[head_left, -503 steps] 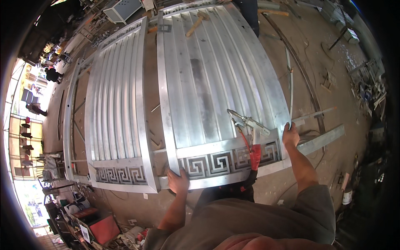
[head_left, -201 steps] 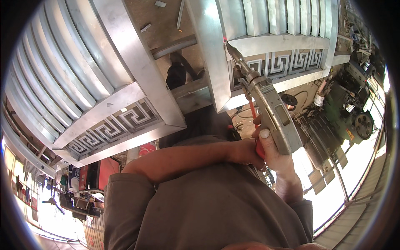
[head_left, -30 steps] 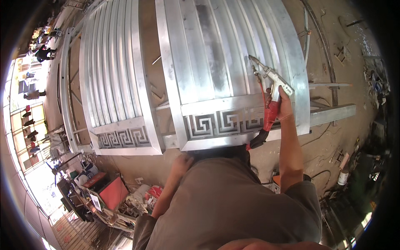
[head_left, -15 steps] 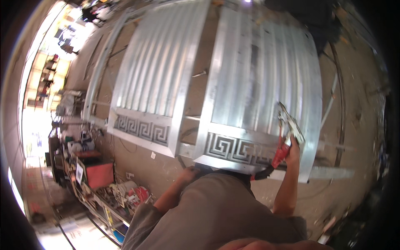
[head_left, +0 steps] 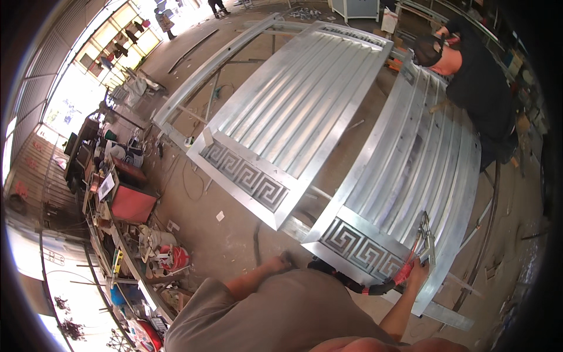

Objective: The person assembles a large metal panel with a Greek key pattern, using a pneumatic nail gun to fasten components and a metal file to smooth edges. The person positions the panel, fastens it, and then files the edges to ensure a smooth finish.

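My right hand [head_left: 417, 274] is closed around a red-handled welding torch [head_left: 404, 272] with a thick black cable, and a silver locking clamp [head_left: 430, 243] points up from the same grip. Both are over the lower right corner of the right metal gate panel [head_left: 384, 199], which has ribs and a Greek-key band. Low in front of my body, my left hand [head_left: 280, 263] is curled closed; anything inside it is hidden. Left of that panel lies a second, matching gate panel [head_left: 287, 105], apart from both hands.
Someone in dark clothes [head_left: 484, 88] bends over the right panel's far end. A long metal frame [head_left: 202, 73] lies beyond the left panel. At left stands a cluttered bench [head_left: 126, 246] with a red box [head_left: 132, 200] and a bucket [head_left: 159, 239]. Cables trail over the floor.
My view has swung, so the panels appear turned and lower, and the other person shows more fully. My right hand keeps hold of the torch and clamp.
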A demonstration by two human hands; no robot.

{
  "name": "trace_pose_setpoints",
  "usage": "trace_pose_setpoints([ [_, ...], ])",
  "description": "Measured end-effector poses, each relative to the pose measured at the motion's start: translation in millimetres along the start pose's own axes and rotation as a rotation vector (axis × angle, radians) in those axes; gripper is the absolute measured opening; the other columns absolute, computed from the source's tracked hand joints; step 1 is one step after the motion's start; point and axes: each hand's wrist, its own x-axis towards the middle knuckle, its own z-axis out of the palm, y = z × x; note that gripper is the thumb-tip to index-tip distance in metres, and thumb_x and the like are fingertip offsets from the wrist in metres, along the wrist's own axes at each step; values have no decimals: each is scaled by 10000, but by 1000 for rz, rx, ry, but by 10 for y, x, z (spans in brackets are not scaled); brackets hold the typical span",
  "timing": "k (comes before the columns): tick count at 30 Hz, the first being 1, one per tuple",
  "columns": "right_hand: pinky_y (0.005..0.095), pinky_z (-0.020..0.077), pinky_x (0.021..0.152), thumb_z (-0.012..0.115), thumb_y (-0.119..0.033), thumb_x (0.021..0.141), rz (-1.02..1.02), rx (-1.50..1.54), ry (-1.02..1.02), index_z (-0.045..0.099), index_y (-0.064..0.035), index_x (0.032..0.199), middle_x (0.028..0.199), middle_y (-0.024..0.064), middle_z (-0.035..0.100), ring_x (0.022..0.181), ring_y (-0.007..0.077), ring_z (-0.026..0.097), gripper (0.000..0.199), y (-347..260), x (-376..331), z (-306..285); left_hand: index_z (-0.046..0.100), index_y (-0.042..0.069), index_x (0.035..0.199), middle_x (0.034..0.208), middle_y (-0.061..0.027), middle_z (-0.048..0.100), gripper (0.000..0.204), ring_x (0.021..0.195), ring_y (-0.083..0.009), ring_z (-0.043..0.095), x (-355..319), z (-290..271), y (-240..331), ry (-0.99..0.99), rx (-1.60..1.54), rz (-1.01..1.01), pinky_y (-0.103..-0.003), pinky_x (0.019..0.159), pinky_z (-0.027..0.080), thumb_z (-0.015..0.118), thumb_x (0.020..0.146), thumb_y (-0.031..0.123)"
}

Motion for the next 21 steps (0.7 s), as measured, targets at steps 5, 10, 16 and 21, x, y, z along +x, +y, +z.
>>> trace_pose_setpoints([
  [5,466,531,976,696,-327,909,-42,-58,104,593,41,1408,1224,264,716,1090,398,707,629,-157,-318,-8,793,65,1049,1018,-194,774,472,967,-334,734,-47,-24,-309,7,29,-44,-449,905,554,651,959,505],
  [10,541,469,1054,696,-298,861,-117,-337,228,521,46,1469,1353,325,616,1252,497,584,719,-162,-757,134,789,32,1039,973,-212,773,532,962,-333,743,-183,-22,-707,54,2,-30,-448,900,557,664,918,534],
  [16,540,445,1115,722,-203,815,-60,-183,218,316,46,1591,1500,346,478,1330,514,532,910,258,-910,430,764,24,1172,1107,-219,764,570,1075,-344,729,-664,-259,-1073,-3,-172,74,-455,954,548,690,893,516],
  [21,529,445,1130,708,-188,807,90,-216,194,280,34,1611,1517,322,475,1357,499,527,937,312,-866,484,740,68,1251,1244,-214,733,543,1157,-376,699,-813,-282,-1449,81,-188,-54,-474,1016,525,627,970,518],
])
